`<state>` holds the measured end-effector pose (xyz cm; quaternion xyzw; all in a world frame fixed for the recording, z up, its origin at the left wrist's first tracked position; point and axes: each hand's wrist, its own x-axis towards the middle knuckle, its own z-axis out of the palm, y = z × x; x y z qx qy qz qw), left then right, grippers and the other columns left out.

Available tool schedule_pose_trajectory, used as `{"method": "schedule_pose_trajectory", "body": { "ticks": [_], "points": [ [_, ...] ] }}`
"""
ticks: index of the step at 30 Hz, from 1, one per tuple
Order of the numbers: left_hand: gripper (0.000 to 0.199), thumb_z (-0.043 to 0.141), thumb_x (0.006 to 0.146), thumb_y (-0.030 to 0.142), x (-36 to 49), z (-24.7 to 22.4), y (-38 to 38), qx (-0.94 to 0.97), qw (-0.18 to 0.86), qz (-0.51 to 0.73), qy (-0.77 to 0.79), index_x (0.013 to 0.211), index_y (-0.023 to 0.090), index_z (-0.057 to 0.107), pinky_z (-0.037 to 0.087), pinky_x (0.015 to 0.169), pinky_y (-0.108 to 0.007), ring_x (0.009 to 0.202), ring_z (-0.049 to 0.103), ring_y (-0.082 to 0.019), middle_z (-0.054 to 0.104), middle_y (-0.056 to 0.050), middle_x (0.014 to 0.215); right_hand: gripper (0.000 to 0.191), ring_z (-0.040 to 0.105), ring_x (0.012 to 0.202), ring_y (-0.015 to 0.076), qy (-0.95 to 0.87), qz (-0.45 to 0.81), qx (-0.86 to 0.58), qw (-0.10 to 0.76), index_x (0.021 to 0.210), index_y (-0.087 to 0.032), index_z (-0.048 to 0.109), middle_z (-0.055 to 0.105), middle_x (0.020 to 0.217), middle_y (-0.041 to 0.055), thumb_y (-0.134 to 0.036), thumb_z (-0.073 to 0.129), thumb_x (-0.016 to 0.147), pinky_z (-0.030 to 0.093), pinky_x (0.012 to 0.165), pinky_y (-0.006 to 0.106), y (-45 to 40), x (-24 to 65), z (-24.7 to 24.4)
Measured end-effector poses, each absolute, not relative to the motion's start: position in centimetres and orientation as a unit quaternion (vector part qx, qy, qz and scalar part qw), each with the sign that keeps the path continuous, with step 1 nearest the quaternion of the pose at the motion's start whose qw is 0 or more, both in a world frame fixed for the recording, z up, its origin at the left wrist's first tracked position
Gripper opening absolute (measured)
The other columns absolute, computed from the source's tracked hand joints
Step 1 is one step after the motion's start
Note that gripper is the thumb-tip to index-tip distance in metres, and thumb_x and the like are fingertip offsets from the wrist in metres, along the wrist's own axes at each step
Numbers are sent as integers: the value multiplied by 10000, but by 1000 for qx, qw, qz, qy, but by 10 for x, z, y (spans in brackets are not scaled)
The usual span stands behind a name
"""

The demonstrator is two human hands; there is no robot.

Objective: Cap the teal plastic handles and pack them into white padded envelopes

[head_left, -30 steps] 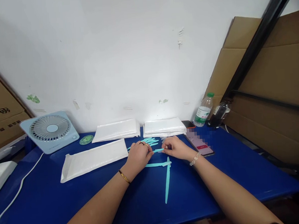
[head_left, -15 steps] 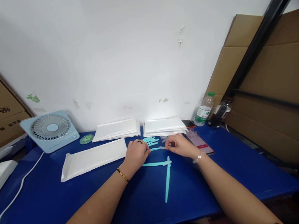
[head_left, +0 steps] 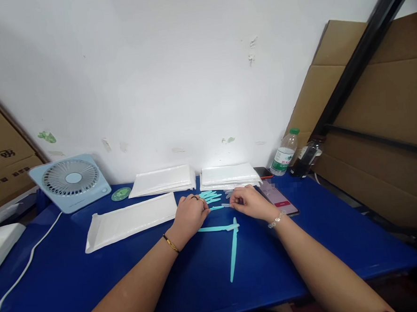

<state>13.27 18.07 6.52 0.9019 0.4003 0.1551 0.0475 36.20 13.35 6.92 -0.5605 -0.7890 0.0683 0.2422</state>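
My left hand [head_left: 192,213] is closed in a pinch on the handle of a teal eyebrow razor [head_left: 217,207]. At the razor's other end, my right hand [head_left: 246,202] pinches a small translucent blade cap [head_left: 226,205], which touches or nearly touches the blade end. Below them on the table, one teal razor with a pale cap [head_left: 216,229] lies crosswise, partly behind my left hand. Its capped end meets the top of another teal razor [head_left: 233,253] pointing toward me. Behind my hands is a pile of several teal razors [head_left: 210,196] beside some translucent caps [head_left: 228,193].
Two stacks of white padded mailers [head_left: 162,180] [head_left: 229,175] stand by the wall, and a single mailer [head_left: 133,222] lies at left. A blue fan [head_left: 70,181], a green disc [head_left: 121,194], a phone [head_left: 278,199], a water bottle [head_left: 284,153] and a dark bottle [head_left: 305,158] surround the blue table [head_left: 202,288].
Almost nothing differs. My right hand has shifted very slightly left with the cap; the left hand keeps its pinch on the razor.
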Motion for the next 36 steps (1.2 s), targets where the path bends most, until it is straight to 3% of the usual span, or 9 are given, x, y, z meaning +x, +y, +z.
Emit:
{"method": "schedule_pose_trajectory", "body": {
  "ticks": [7,12,16,20,27,36],
  "points": [
    [164,563,814,336,138,63,173,906,88,152,384,743,220,657,342,761,-325,884,560,-201,656,-19,814,67,545,631,109,-810,128,-520,237,712,-185,652,622,685,-21,-207,634,772,353,793,302,131,351,67],
    [201,579,796,429,135,67,174,910,146,137,363,770,247,661,357,768,-310,768,591,-161,658,26,778,86,571,654,134,-797,203,-517,235,789,-183,680,657,752,16,-201,597,779,413,632,243,132,372,69],
    [211,541,825,393,122,69,191,898,93,153,402,930,241,642,366,752,-312,847,599,-183,667,-5,884,194,579,709,158,-761,104,-585,262,880,-187,682,663,823,39,-120,540,767,429,656,261,138,394,65],
    [216,539,820,310,112,63,206,887,43,149,435,1008,250,625,369,780,-316,959,579,-209,655,-22,1022,326,590,778,158,-801,96,-551,214,981,-221,671,637,905,35,-50,531,740,434,722,263,145,391,56],
    [157,533,823,319,112,56,210,893,53,136,425,848,240,666,364,763,-305,921,579,-192,656,-18,938,33,541,734,133,-801,81,-564,184,800,-175,599,546,890,39,-149,580,798,421,706,258,149,381,45],
    [148,541,794,274,118,59,203,897,58,110,424,761,215,673,381,738,-305,881,576,-204,662,-41,871,19,521,710,135,-786,149,-577,166,787,-174,571,570,837,35,-174,587,797,403,656,253,147,380,48]
  ]
}}
